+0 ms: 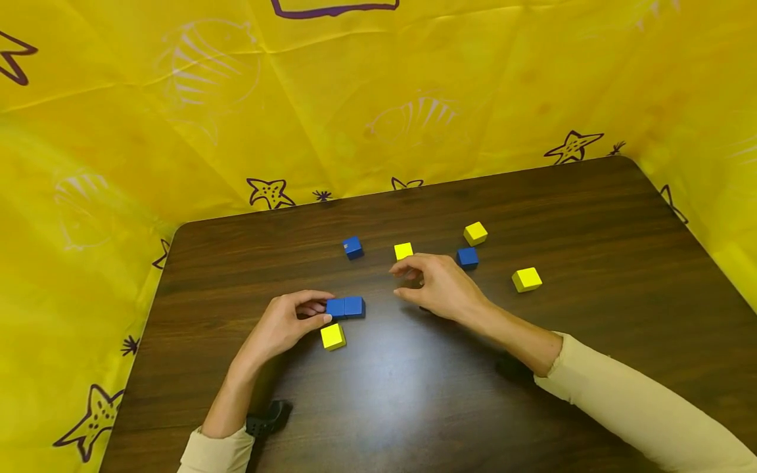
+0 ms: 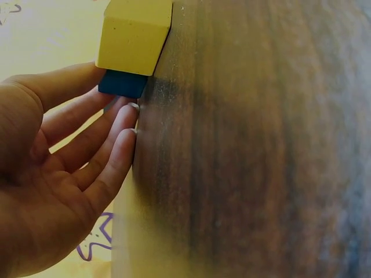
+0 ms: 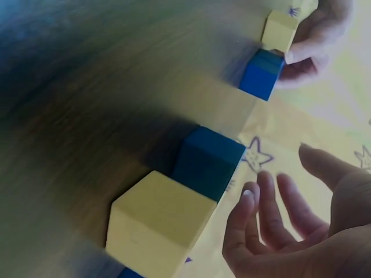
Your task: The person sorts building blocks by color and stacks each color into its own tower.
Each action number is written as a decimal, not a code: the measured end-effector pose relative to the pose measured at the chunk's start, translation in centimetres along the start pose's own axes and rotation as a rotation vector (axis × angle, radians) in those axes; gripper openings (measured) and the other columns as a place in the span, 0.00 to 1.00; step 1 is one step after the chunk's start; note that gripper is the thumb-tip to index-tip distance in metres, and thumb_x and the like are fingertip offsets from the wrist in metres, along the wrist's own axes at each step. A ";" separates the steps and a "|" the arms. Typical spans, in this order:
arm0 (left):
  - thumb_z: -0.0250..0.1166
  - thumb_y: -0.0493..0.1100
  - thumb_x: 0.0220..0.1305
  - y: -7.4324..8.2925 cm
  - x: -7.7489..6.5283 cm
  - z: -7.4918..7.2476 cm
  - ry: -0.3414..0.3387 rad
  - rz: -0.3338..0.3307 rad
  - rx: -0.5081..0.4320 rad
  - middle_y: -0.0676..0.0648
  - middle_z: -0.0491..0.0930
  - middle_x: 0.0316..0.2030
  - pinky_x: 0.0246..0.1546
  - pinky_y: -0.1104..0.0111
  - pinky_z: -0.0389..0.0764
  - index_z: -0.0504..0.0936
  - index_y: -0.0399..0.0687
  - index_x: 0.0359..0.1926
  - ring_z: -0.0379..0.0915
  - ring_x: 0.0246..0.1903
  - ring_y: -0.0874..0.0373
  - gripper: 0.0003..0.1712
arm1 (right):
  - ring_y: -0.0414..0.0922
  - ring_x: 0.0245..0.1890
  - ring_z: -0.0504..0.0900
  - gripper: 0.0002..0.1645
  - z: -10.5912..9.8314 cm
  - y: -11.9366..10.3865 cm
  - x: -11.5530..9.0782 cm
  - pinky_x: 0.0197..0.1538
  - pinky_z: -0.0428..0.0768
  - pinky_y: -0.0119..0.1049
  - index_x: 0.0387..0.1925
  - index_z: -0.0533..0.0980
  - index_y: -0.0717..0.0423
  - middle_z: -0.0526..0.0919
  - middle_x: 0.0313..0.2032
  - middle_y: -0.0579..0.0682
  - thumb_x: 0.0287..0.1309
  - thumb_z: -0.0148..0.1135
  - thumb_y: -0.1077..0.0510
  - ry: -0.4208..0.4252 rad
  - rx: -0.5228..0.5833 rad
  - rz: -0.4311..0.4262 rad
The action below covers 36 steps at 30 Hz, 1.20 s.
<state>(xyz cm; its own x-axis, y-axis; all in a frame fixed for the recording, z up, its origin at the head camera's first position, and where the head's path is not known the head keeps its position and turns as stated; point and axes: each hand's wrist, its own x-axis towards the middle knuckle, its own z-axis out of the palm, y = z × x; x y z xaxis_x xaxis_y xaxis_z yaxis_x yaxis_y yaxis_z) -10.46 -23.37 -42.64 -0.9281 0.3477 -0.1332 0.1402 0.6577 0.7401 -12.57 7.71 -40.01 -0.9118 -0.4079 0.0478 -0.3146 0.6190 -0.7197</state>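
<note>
Two blue cubes lie side by side on the table, the left blue cube (image 1: 335,309) touching the right blue cube (image 1: 355,307). My left hand (image 1: 282,323) pinches the left one between thumb and fingers. Just in front of the pair sits a yellow cube (image 1: 333,336), which partly hides the blue in the left wrist view. My right hand (image 1: 440,286) hovers with loosely bent fingers and a gap between thumb and fingertips, holding nothing. Behind its fingertips a yellow cube (image 1: 403,250) is partly covered. The right wrist view shows my right hand (image 3: 295,226) apart from the cubes.
Farther back stands a lone blue cube (image 1: 353,247). To the right are another blue cube (image 1: 467,258), a yellow cube (image 1: 476,234) behind it and a further yellow cube (image 1: 527,280). A yellow patterned cloth (image 1: 331,98) hangs around the dark wooden table (image 1: 591,230).
</note>
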 end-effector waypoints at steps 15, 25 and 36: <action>0.72 0.41 0.62 0.0 0.0 -0.1 -0.004 -0.002 -0.009 0.49 0.85 0.42 0.43 0.66 0.82 0.84 0.49 0.54 0.81 0.40 0.58 0.19 | 0.46 0.46 0.84 0.22 -1.3 2.1 -1.8 0.49 0.81 0.44 0.49 0.83 0.52 0.86 0.46 0.44 0.51 0.77 0.56 0.018 -0.001 0.007; 0.72 0.41 0.62 0.2 0.2 -0.1 -0.012 -0.003 -0.017 0.49 0.85 0.43 0.43 0.67 0.82 0.84 0.49 0.55 0.82 0.41 0.58 0.19 | 0.44 0.45 0.84 0.23 -1.4 3.1 -2.5 0.48 0.82 0.44 0.50 0.82 0.51 0.86 0.46 0.44 0.51 0.77 0.56 0.003 0.010 0.032; 0.72 0.41 0.62 0.1 0.1 -0.1 -0.008 -0.011 -0.018 0.49 0.85 0.42 0.42 0.67 0.82 0.84 0.49 0.54 0.82 0.40 0.58 0.19 | 0.44 0.43 0.84 0.22 -1.4 3.6 -2.8 0.47 0.82 0.44 0.50 0.82 0.54 0.87 0.44 0.46 0.52 0.77 0.56 -0.044 -0.015 0.064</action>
<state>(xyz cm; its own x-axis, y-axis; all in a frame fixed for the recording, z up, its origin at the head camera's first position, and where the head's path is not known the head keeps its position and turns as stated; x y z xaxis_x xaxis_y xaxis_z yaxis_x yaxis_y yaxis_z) -10.56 -23.33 -42.52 -0.9268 0.3461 -0.1462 0.1242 0.6495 0.7502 -11.51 12.04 -41.73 -0.9176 -0.3966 -0.0288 -0.2605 0.6542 -0.7100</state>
